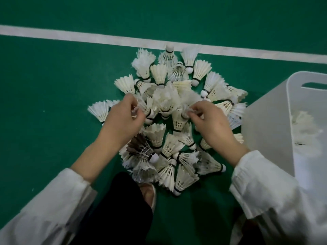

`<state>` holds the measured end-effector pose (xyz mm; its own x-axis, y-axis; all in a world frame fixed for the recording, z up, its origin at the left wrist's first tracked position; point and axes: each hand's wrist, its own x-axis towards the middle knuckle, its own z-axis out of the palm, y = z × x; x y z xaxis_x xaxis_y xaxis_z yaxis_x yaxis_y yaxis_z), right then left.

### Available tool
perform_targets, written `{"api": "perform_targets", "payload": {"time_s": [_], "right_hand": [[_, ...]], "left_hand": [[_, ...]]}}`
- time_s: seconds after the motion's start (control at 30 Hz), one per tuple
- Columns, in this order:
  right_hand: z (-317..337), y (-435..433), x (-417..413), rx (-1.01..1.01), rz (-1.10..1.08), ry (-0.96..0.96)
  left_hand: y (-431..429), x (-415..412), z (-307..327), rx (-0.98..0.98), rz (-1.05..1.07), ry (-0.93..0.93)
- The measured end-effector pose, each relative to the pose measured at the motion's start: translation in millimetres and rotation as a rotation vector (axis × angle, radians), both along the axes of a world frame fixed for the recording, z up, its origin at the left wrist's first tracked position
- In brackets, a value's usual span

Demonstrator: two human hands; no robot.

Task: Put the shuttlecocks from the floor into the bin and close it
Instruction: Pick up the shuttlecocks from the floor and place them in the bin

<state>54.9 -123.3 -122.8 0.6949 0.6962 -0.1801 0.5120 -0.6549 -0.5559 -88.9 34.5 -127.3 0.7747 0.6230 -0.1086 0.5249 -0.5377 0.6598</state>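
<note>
Shuttlecocks (178,121) are pinched by both hands from a pile on a green court floor (53,76).

The fingers (135,106) of the left hand (122,117) are curled tight on white feathers at the middle of the pile. The fingers (195,110) of the right hand (212,121) are pinched on the feathers of another just beside them. Much of the pile's centre is hidden by both hands, and more shuttlecocks are spread around them, lying on their sides. White sleeves (265,188) are seen at the wrists. A pale shoe (149,193) and a black trouser leg (123,200) are set at the pile's near edge. A white line (88,37) is painted beyond the pile. A translucent white bin (276,131) is stood just right of the pile, and a few shuttlecocks are dimly seen inside it.
</note>
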Motion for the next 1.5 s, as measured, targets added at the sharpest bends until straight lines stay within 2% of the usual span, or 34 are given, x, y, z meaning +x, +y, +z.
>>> {"api": "perform_targets", "payload": {"time_s": [0.13, 0.3, 0.4, 0.5, 0.67, 0.8, 1.0, 1.13, 1.3, 1.4, 1.5], "right_hand": [[-12.8, -4.3, -3.9, -0.081, 0.004, 0.04], [-6.0, -6.8, -2.1, -0.055, -0.051, 0.103], [1.6, -6.9, 0.4, -0.026, -0.071, 0.101], [9.9, -6.6, 4.7, -0.011, -0.057, 0.076], [39.3, -12.2, 23.1, 0.01, 0.0, -0.022], [79.9, -18.8, 41.3, 0.029, 0.108, -0.054], [153.0, -55.6, 60.5, 0.01, 0.141, -0.072], [184.4, -104.9, 66.8, 0.014, 0.064, -0.064], [201.5, -183.4, 83.8, 0.034, -0.143, -0.098], [190.8, -227.0, 90.3, 0.003, -0.243, -0.105], [163.5, -262.4, 94.4, -0.05, -0.324, -0.081]], "left_hand": [[4.1, 14.2, 0.9, 0.028, -0.031, -0.032], [5.9, 50.6, -20.5, 0.218, -0.252, 0.308], [3.6, 59.3, -30.8, 0.312, -0.294, 0.381], [2.4, 56.7, -25.9, 0.329, -0.26, 0.359], [3.6, 47.2, 14.5, 0.244, -0.246, 0.319], [0.9, 39.6, 54.8, 0.224, -0.275, 0.285], [-26.4, 48.3, 132.5, 0.103, -0.266, 0.143], [-53.9, 75.9, 184.5, 0.156, -0.317, 0.059], [-114.1, 123.2, 224.6, 0.261, -0.54, 0.08], [-154.6, 150.5, 223.2, 0.31, -0.637, 0.104], [-195.9, 166.6, 200.5, 0.254, -0.668, 0.108]]}}
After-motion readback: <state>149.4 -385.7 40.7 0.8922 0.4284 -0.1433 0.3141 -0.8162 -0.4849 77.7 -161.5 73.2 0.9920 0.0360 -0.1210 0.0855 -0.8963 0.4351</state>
